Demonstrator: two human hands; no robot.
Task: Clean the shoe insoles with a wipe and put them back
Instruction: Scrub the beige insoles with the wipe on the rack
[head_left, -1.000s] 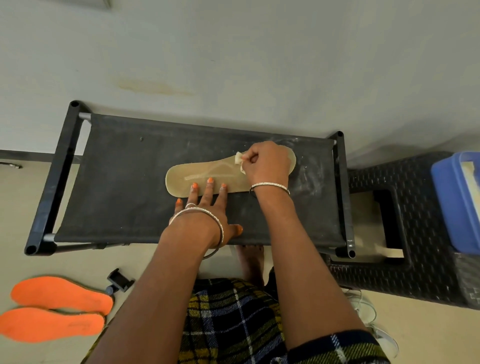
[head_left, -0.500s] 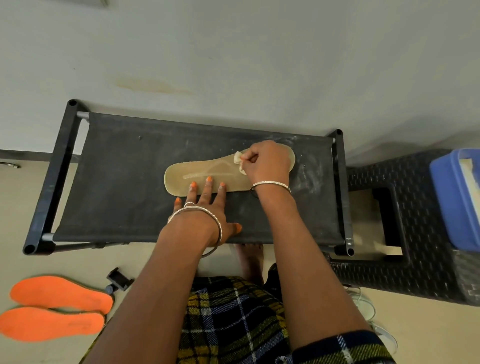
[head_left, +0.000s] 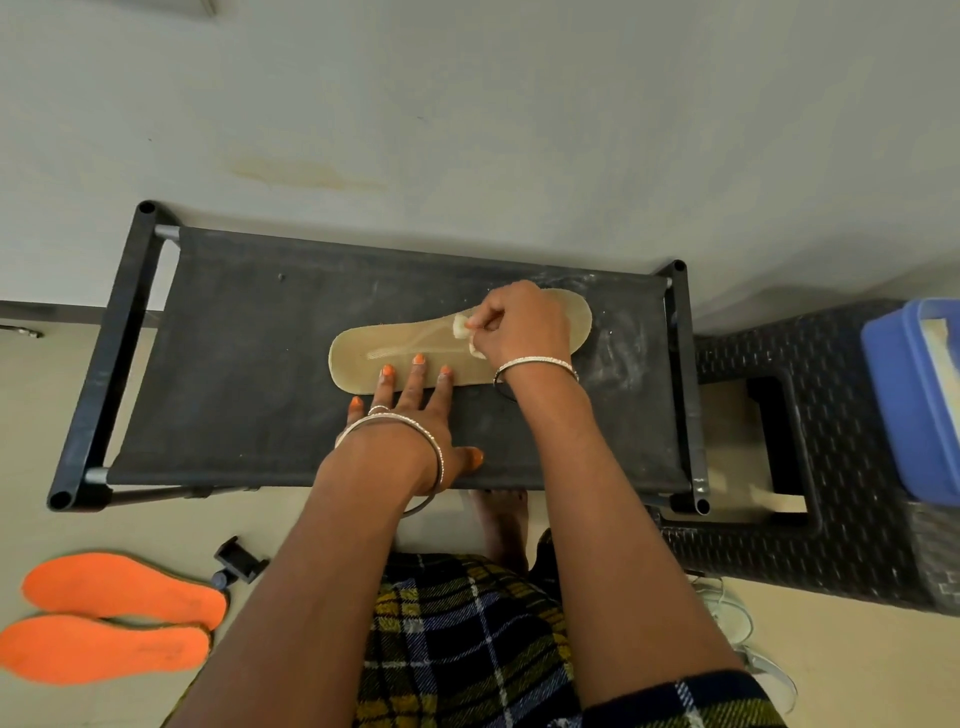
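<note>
Fingers (head_left: 488, 316) of your right hand (head_left: 522, 327) are curled in tight, pinching a small bunched wipe (head_left: 460, 326) & pressing it onto the tan insole (head_left: 363, 358) approx. mid-length. Your left hand (head_left: 410, 423) is flat w/ fingers (head_left: 414, 376) straight & spread. Three tips sit on the insole's near edge, while the little finger & thumb rest on the black fabric top of the rack (head_left: 234, 364). The insole lies flat, lengthwise on that fabric, toward the back-right. Risks, as I judge them: you're pinning the insole only at one edge w/ fingertips, so a hard stroke along its length could slide or pivot it. Shift more of the left hand onto it if it creeps. The wipe is a small wad, so it may roll out of the pinch & leave your knuckles doing the rubbing. The fabric shows pale dusty smears at the right end, just beside the insole's wide end. If the wipe strays off the edge it could drag that grime back on. The wide end is under your right hand, so I can't tell if it's clean. The two orange insoles (head_left: 119, 592) lie on the floor, well apart to your left, so don't mix up the pairs when refitting.
</note>
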